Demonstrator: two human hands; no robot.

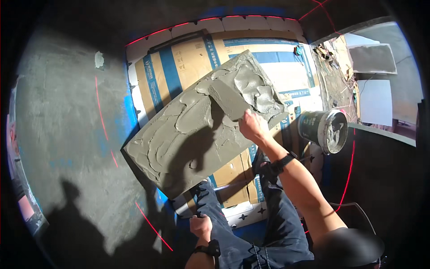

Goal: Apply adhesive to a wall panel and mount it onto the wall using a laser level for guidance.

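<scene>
My right hand is closed round the grip of a trowel, whose wide rectangular blade is coated in grey mortar. The blade rests on or just above a large slab lying at a slant in front of me. Wet grey mortar covers the slab's top in ridges and swirls, thicker and shinier at the far right end. Down by my left knee, my left hand is closed in a fist; whether anything is inside it is hidden. My arm's shadow falls across the slab.
Flattened cardboard with blue bands lies under the slab on white tiles. Right of the slab stands a bucket with grey mortar inside. A dark grey wall rises on the left. Red laser lines cross the walls. Debris lies at the far right.
</scene>
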